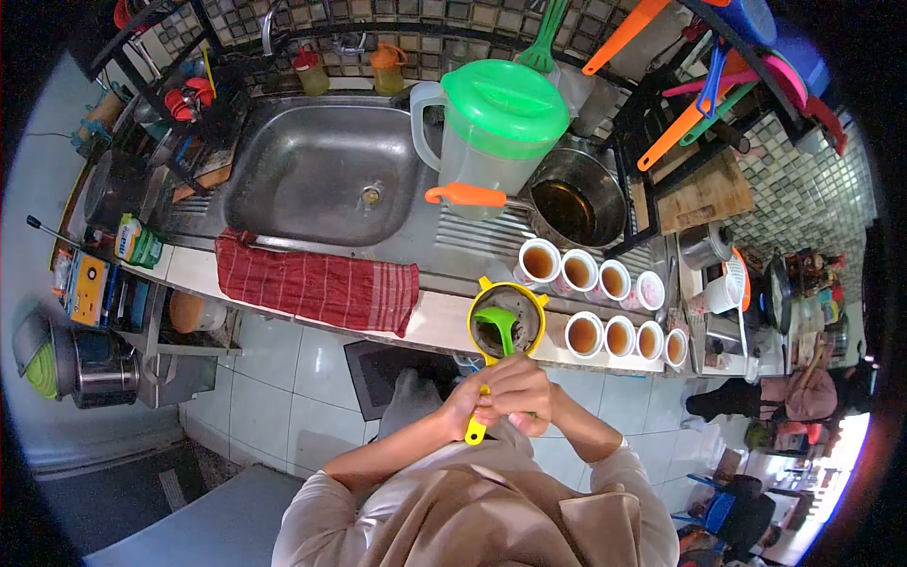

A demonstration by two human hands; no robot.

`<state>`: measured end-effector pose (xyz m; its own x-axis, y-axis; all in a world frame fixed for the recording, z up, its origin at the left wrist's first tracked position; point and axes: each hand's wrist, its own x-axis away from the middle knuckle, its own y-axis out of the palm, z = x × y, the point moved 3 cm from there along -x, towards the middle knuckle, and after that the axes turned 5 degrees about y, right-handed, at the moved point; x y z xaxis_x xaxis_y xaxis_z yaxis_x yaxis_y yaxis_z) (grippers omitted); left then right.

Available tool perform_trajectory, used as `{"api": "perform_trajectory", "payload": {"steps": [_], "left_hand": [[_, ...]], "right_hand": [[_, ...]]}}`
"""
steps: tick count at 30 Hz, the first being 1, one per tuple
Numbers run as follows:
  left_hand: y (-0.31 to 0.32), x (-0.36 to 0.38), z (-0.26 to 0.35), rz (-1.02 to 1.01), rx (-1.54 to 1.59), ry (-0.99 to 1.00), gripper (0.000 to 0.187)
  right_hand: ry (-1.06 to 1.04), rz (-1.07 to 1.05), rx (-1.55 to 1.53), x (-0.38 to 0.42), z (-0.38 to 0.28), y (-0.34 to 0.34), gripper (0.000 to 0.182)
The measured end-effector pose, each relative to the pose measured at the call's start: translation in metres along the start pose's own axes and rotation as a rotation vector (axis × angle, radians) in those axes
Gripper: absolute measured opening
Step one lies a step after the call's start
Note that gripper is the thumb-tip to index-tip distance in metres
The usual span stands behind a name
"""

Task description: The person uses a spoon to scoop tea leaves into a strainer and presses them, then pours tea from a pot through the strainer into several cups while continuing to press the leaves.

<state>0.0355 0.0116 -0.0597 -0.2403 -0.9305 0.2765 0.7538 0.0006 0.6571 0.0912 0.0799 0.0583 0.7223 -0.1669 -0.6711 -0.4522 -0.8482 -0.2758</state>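
My left hand is closed around the yellow handle of a strainer, whose round basket lies at the counter's front edge. A dark wet residue covers its mesh. My right hand is closed on the handle of a green spoon, with the spoon's head down inside the strainer. Both hands are close together, the right partly covering the left. What is beneath the strainer is hidden. To its right, two rows of white cups hold brown liquid; a back-row cup looks nearly empty.
A steel pot with dark liquid stands behind the cups, its orange handle pointing left. Beside it is a green-lidded pitcher. A red cloth hangs over the counter edge before the sink. A person is far right.
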Motion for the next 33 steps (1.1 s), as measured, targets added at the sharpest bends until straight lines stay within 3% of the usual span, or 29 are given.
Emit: {"api": "perform_trajectory", "payload": {"steps": [1, 3, 5, 7, 8, 10, 11, 15, 18, 21, 27, 33], "left_hand": [[0.002, 0.001, 0.007, 0.0, -0.001, -0.001, 0.008], [0.016, 0.007, 0.02, 0.029, 0.611, -0.417, 0.025], [0.02, 0.007, 0.029, 0.034, 0.576, -0.423, 0.025], [0.019, 0.007, 0.03, 0.038, 0.541, -0.427, 0.024], [0.019, 0.007, 0.03, -0.039, 0.561, -0.415, 0.022], [0.019, 0.007, 0.031, -0.117, 0.58, -0.406, 0.021], [0.02, 0.007, 0.032, -0.122, 0.586, -0.4, 0.02], [0.02, 0.007, 0.035, -0.132, 0.577, -0.396, 0.02], [0.02, 0.007, 0.035, -0.144, 0.591, -0.412, 0.02], [0.021, 0.006, 0.036, -0.088, 0.558, -0.443, 0.027], [0.014, 0.005, 0.03, -0.124, 0.568, -0.436, 0.026], [0.016, 0.006, 0.033, -0.108, 0.565, -0.446, 0.026]], "right_hand": [[-0.009, -0.03, 0.017, -0.003, -0.002, -0.001, 0.012], [-0.017, 0.026, 0.02, -0.004, -0.005, -0.005, 0.013], [-0.026, 0.081, 0.023, -0.007, -0.009, -0.012, 0.014], [-0.03, 0.177, 0.091, -0.01, -0.013, -0.022, 0.031], [-0.03, 0.178, 0.092, -0.009, -0.013, -0.02, 0.031], [-0.006, 0.487, 0.015, -0.005, -0.01, -0.023, 0.044], [0.127, 0.5, 0.013, -0.01, -0.014, -0.024, 0.051], [0.344, 0.599, -0.049, -0.011, -0.007, -0.032, 0.048], [0.513, 0.528, -0.034, -0.012, -0.001, -0.037, 0.045], [0.555, 0.408, -0.036, -0.017, 0.005, -0.039, 0.043], [0.491, 0.094, -0.276, -0.027, 0.026, -0.047, 0.039], [0.632, 0.245, -0.474, -0.019, 0.036, -0.059, 0.038]]}}
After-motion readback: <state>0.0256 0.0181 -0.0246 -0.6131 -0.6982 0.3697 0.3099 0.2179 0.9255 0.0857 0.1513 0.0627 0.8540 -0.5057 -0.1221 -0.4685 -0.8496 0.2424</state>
